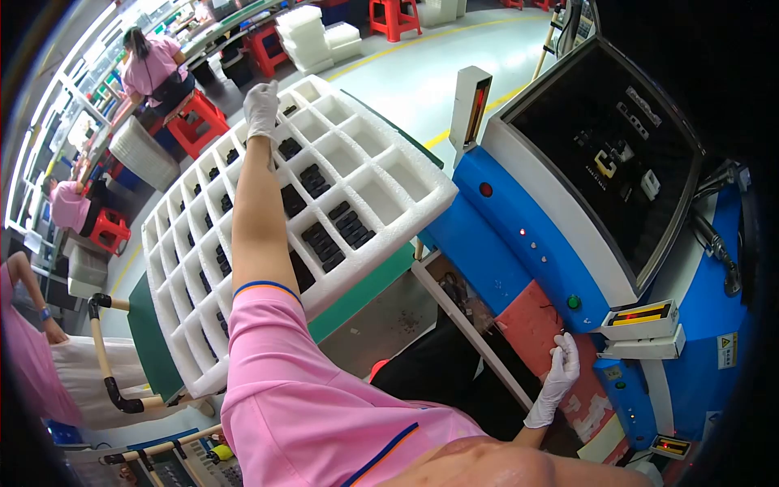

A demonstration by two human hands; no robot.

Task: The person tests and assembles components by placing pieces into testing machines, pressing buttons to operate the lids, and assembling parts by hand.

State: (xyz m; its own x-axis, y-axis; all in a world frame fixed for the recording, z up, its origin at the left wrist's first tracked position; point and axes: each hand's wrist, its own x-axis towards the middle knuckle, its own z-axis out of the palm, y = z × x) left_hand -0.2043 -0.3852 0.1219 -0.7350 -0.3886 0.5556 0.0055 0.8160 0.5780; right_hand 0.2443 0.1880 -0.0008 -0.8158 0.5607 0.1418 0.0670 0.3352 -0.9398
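Observation:
My left hand [261,111], in a white glove, reaches over the far edge of a white foam tray [381,243] divided into compartments. Its fingers are closed, and whatever they hold is hidden. Small black parts [324,243] lie in many of the compartments, in rows or small heaps. Several compartments on the far right side hold none. My right hand [560,375], also gloved, is by a red-pink work surface [527,321] beside the blue machine. Its fingertips are pinched together, with a tiny dark thing at their tips, too small to name.
A blue machine [479,235] with a dark-screened monitor [600,146] stands at the right. The tray lies on a green-topped stand [365,284] with pipe rails. Co-workers in pink sit on red stools [197,123] at the left; another person [32,325] stands nearby. Foam trays [304,39] are stacked behind.

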